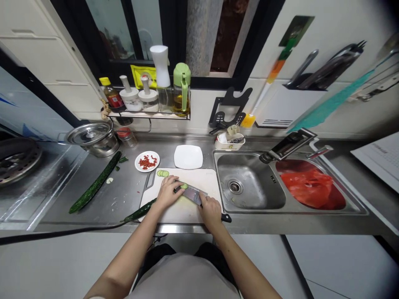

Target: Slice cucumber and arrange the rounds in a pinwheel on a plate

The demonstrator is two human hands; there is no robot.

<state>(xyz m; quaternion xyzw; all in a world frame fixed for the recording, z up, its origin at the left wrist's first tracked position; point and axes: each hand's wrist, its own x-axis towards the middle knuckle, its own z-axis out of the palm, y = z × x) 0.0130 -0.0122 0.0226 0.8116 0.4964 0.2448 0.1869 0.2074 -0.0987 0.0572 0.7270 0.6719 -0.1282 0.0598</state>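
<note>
My left hand (168, 192) is curled over a dark green cucumber (140, 210), which runs out from under my wrist to the lower left. My right hand (211, 211) grips a kitchen knife (192, 194) with a broad blade; the black end of its handle sticks out behind my fist. The blade is right beside my left fingertips, and a pale cucumber slice (184, 186) lies against it. Both hands are over a white cutting board (205, 178). Several cut cucumber slices (163, 173) rest near its upper left corner.
Left of the board lies a whole cucumber (95, 182). Behind the board stand a plate of chopped red pieces (147, 161) and a white square plate (188, 156). A sink (249, 182) adjoins on the right, with a red plastic bag (308, 185) in its second basin. A lidded pot (93, 139) stands back left.
</note>
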